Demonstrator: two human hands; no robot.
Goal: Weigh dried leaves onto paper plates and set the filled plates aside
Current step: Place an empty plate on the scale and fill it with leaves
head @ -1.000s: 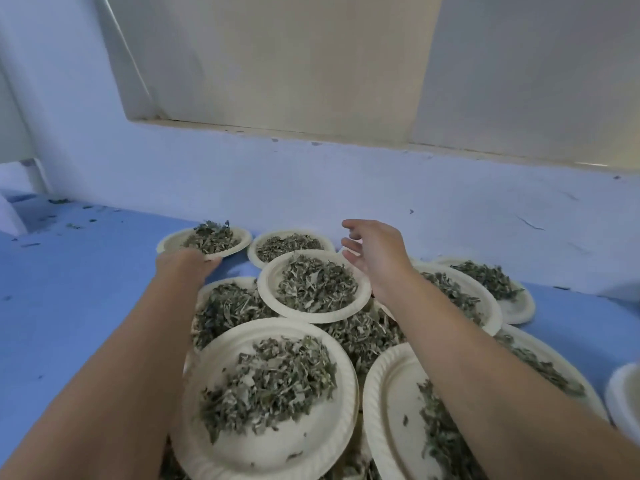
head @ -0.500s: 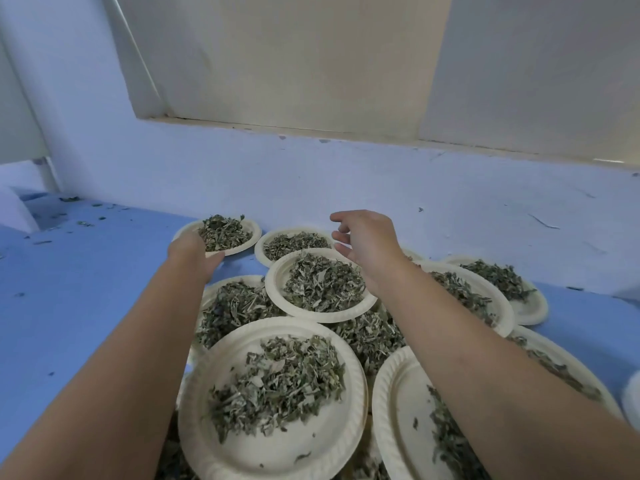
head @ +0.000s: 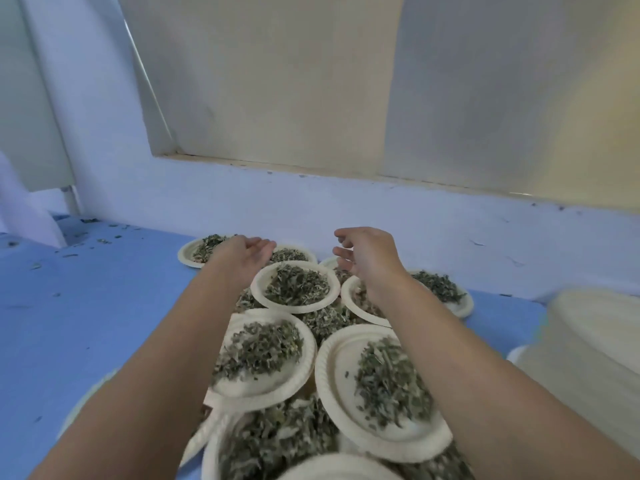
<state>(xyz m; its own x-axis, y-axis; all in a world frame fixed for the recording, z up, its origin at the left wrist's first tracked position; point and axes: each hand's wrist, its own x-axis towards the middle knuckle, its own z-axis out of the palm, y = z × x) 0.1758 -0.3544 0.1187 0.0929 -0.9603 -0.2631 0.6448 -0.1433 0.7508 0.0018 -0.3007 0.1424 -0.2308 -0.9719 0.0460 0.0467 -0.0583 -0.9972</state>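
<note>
Blurred and cut off at the right edge: a stack (head: pixel 588 344) of plates. Cut off at the bottom: the near plate (head: pixel 337 469), only its rim in view. Hidden in part under the right arm (head: pixel 485 375): the right plate (head: pixel 349 292). Hidden in part behind the left hand (head: pixel 244 251): the far plate (head: pixel 187 254). Smeared near the bottom: leaves (head: pixel 277 441). Too small to tell: bits (head: pixel 100 241) on the table (head: pixel 86 323).
</note>
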